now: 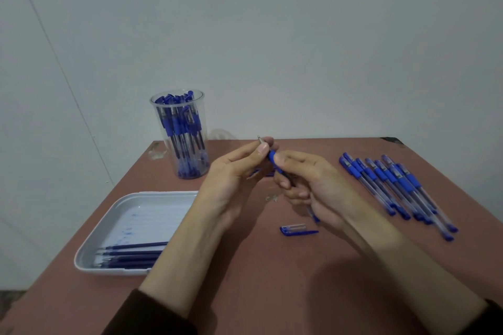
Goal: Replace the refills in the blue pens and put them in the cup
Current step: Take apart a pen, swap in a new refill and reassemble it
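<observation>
Dark sleeves (163, 313) sit at the near edge of the reddish-brown surface (272, 285). A white tray (89, 247) lies nearer than the cup and slightly to its left, and holds several blue refills (130, 253) along its near side. A loose pen cap (296, 229) lies flat on the surface, nearer than the cup and to its right.

Both hands are raised just right of the cup. The left hand (231, 177) pinches the metal-tipped front end of a blue pen (272, 156). The right hand (313, 179) has its fingers curled round the barrel.

A row of capped blue pens (394, 185) lies well to the right of the cup. The clear plastic cup (181, 133) stands upright at the far left of the surface, packed with blue pens.
</observation>
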Motion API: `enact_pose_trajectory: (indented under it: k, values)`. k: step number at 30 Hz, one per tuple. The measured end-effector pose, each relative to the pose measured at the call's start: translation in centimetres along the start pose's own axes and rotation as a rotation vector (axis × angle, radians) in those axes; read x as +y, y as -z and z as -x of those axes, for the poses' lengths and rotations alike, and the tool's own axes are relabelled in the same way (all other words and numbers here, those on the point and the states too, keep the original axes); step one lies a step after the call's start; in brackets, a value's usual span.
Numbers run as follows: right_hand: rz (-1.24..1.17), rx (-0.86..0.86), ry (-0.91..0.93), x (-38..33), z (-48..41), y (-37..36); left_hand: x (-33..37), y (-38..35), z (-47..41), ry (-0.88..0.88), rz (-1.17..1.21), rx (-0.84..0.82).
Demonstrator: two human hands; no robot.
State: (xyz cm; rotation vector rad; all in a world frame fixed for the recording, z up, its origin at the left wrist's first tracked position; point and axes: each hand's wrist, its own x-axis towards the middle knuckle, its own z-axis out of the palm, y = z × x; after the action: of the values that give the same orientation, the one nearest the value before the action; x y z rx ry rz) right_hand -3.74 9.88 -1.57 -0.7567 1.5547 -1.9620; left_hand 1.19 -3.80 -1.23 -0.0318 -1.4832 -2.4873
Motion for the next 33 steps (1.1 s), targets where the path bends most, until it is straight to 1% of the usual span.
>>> enact_pose_trajectory:
  k: [3, 6, 9, 11, 15, 18, 23, 25, 27, 31, 33]
  values:
    - [0.088, 0.054, 0.096, 0.5, -0.2, 0.0, 0.0, 0.2, -0.1, -0.017, -0.008, 0.041]
    - [0.168, 0.099, 0.151, 0.9, -0.3, -0.2, 0.0, 0.1, 0.0, -0.019, -0.02, 0.033]
    - [0.165, 0.15, 0.158, 1.2, -0.6, -0.3, 0.1, -0.2, 0.1, -0.012, 0.071, 0.005]
    - [0.158, 0.184, 0.156, 1.3, -0.7, -0.2, 0.3, -0.2, 0.1, -0.006, 0.086, 0.011]
    - [0.149, 0.229, 0.153, 1.2, -0.8, 0.2, 0.2, 0.3, -0.2, -0.038, 0.013, 0.107]
    - [0.148, 0.197, 0.125, 1.1, -0.8, 0.2, -0.1, 0.6, -0.3, -0.064, -0.06, 0.139]
    - [0.203, 0.143, 0.114, 0.9, -0.5, 0.2, -0.1, 0.4, -0.1, -0.04, -0.141, 0.061]
    - [0.227, 0.147, 0.106, 0.8, -0.5, 0.2, -0.1, 0.3, 0.0, -0.042, -0.173, 0.067]
    - [0.246, 0.146, 0.103, 0.9, -0.5, 0.2, -0.2, 0.3, -0.1, -0.038, -0.163, 0.084]
    - [0.211, 0.151, 0.121, 1.0, -0.6, 0.2, 0.0, 0.3, -0.1, -0.044, -0.045, 0.071]
    - [0.19, 0.167, 0.115, 0.8, -0.7, 0.4, 0.2, 0.5, -0.1, -0.08, -0.064, 0.083]
